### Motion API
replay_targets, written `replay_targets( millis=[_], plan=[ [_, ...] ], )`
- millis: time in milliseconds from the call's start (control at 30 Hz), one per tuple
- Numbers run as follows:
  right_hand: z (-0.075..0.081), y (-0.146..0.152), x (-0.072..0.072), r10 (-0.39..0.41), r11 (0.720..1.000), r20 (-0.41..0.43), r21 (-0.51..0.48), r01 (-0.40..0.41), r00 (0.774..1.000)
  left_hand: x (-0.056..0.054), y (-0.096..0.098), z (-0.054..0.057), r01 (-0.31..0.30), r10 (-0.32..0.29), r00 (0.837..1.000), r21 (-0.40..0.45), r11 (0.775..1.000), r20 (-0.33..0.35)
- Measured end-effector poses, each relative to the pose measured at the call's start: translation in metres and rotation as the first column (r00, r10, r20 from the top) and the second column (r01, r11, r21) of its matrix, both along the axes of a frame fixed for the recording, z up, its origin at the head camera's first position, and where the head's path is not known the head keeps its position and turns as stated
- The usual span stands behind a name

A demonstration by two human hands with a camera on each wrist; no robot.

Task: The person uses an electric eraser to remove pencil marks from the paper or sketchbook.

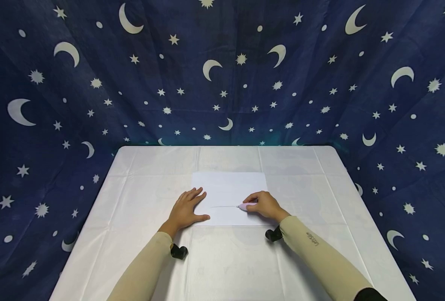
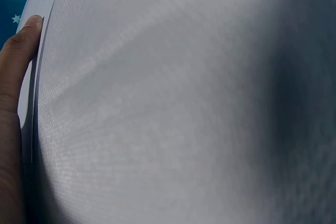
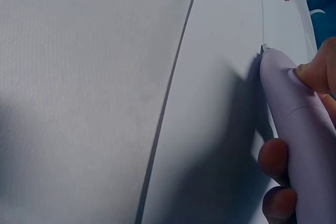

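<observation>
One right hand (image 1: 264,205) grips one lilac pen-like tool (image 3: 304,129), a thick, smooth, rounded barrel whose small tip rests on one sheet of white paper (image 1: 230,188). The tip stands at the end of one thin, straight line (image 1: 224,206); drawn or cut, I can't quite tell. One left hand (image 1: 189,209), its grip loose and fingers spread, rests at the flat, rectangular sheet's left edge. Beneath is one white desk (image 1: 230,259), its surface creased and finely textured.

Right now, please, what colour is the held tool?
The tool is pale lilac, clearest in the right wrist view.
</observation>
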State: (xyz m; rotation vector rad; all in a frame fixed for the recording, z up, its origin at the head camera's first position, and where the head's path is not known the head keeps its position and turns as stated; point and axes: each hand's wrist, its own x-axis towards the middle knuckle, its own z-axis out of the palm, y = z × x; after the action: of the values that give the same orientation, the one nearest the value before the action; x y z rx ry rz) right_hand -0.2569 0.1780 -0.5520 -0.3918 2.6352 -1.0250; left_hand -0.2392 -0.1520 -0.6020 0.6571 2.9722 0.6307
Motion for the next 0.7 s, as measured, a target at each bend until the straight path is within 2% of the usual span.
replay_targets(
  millis=[233,433,700],
  plan=[
    [-0.0010,-0.0055,-0.0009,-0.009,1.000,0.010,0.002,0.009,1.000,0.0001,0.0007,-0.0010,0.005,-0.005,1.000,0.022,1.000,-0.030],
    [-0.0007,-0.0012,-0.0009,-0.018,1.000,0.010,0.016,0.018,1.000,-0.0003,0.0010,-0.0003,-0.007,0.007,1.000,0.004,1.000,0.007],
    [-0.0011,0.0005,-0.0011,-0.019,1.000,0.002,0.002,0.019,1.000,0.0001,0.0012,-0.0002,-0.007,0.007,1.000,0.002,1.000,0.010]
  ],
)
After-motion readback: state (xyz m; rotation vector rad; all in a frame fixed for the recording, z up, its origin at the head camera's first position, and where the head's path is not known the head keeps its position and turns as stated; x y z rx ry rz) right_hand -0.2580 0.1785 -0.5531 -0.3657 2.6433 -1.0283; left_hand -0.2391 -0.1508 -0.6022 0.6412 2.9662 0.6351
